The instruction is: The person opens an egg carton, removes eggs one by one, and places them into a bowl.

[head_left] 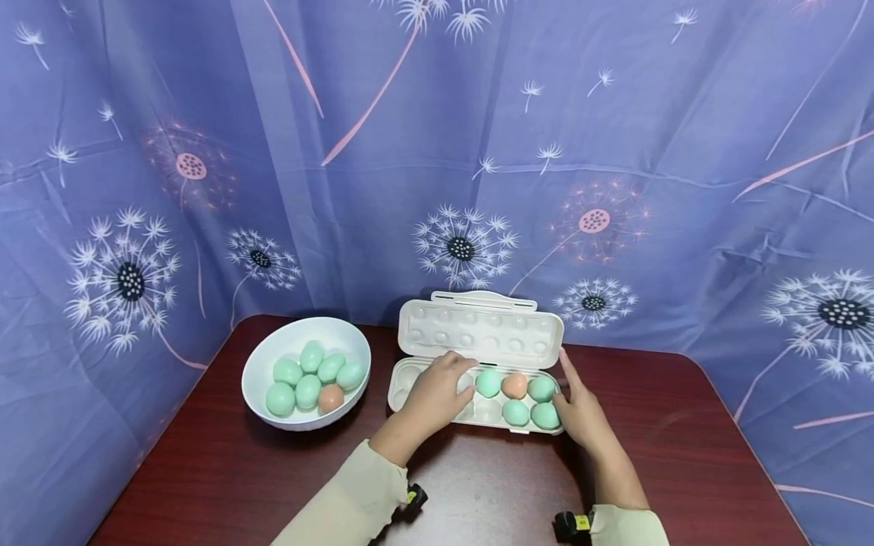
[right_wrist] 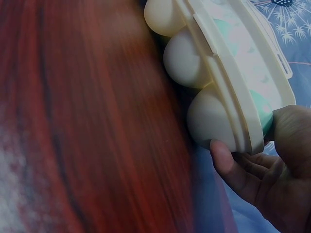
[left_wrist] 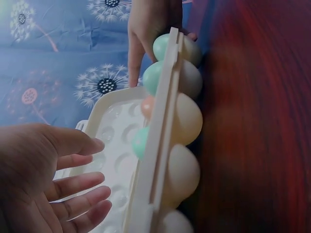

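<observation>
A cream egg carton [head_left: 488, 412] lies with its lid [head_left: 478, 334] raised at the back of the table. Several green eggs [head_left: 515, 413] and one orange egg [head_left: 514, 386] sit in its right half. My left hand [head_left: 437, 390] hovers over the carton's left half; in the left wrist view its fingers [left_wrist: 80, 201] are spread and relaxed, with nothing in them. At the carton's right end, my right hand [head_left: 580, 409] holds the edge, thumb by the eggs and index finger extended towards the lid. In the right wrist view a fingertip [right_wrist: 222, 154] presses the outside of the end cup.
Left of the carton stands a white bowl [head_left: 256, 379] holding several green eggs [head_left: 308, 392] and one orange egg [head_left: 331, 398]. The dark red wooden table [head_left: 478, 485] backs onto a blue dandelion-patterned curtain [head_left: 382, 227].
</observation>
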`<state>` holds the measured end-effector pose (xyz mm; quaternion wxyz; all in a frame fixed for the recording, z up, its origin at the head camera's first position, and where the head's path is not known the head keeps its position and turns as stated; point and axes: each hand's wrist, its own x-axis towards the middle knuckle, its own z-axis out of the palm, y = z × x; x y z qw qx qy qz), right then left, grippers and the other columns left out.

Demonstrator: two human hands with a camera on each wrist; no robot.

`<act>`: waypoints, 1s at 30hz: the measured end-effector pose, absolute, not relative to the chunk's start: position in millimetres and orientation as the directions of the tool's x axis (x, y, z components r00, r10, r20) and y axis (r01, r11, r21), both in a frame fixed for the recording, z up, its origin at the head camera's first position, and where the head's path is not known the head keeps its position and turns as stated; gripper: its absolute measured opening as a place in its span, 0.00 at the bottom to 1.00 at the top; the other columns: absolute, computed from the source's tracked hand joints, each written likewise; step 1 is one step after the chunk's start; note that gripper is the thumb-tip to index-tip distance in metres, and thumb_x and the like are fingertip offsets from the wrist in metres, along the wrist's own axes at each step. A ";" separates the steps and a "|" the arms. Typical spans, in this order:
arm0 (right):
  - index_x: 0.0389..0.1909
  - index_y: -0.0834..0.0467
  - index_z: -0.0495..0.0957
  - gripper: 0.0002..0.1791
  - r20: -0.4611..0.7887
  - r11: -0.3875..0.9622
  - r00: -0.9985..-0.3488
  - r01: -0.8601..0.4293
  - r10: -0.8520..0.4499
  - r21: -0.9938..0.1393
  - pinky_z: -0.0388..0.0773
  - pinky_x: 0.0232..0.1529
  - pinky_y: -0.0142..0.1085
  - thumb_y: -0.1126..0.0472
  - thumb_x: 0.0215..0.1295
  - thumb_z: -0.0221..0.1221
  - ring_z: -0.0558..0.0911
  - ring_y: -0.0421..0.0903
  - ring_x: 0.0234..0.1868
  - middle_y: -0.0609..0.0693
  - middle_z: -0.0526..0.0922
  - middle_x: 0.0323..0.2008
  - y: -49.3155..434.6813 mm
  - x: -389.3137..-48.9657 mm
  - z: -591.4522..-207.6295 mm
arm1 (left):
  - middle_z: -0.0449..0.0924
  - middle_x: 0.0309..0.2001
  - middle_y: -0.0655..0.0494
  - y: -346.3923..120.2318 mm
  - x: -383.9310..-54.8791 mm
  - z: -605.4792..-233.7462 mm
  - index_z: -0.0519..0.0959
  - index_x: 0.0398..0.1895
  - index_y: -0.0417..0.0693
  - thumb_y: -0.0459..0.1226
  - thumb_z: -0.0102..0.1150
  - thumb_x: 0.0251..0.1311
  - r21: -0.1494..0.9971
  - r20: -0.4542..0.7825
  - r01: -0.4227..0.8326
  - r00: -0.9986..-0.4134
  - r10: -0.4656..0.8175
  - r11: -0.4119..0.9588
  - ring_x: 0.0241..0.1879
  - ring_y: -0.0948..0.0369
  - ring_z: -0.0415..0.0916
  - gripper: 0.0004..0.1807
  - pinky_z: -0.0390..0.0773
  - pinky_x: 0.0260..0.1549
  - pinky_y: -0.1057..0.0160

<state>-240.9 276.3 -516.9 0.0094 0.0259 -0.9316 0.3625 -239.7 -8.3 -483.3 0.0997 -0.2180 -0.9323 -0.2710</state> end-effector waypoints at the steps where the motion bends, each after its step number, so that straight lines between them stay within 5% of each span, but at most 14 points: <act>1: 0.82 0.39 0.37 0.47 0.038 0.736 -0.998 -0.055 -0.040 -0.675 0.76 0.52 0.52 0.67 0.71 0.50 0.82 0.57 0.51 0.65 0.80 0.59 276.2 -240.9 -516.9 | 0.80 0.54 0.55 -6.3 -240.5 -484.5 0.79 0.62 0.52 0.40 0.66 0.62 0.467 0.296 0.456 -0.888 0.351 0.758 0.55 0.57 0.79 0.24 0.81 0.52 0.57; 17: 0.82 0.38 0.37 0.47 0.023 0.737 -0.999 -0.038 -0.030 -0.675 0.76 0.48 0.45 0.66 0.70 0.50 0.81 0.54 0.48 0.65 0.79 0.60 274.8 -242.9 -515.6 | 0.79 0.48 0.57 20.2 -250.9 -506.6 0.79 0.61 0.55 0.44 0.68 0.62 0.438 0.222 0.419 -0.908 0.356 0.795 0.48 0.60 0.77 0.23 0.79 0.41 0.65; 30: 0.82 0.38 0.37 0.47 0.022 0.737 -0.999 -0.038 -0.031 -0.675 0.76 0.51 0.49 0.67 0.71 0.50 0.81 0.56 0.49 0.65 0.79 0.60 276.4 -242.0 -516.7 | 0.80 0.49 0.55 38.6 -257.5 -508.7 0.80 0.60 0.53 0.43 0.70 0.60 0.396 0.235 0.407 -0.911 0.338 0.823 0.48 0.57 0.79 0.24 0.80 0.42 0.63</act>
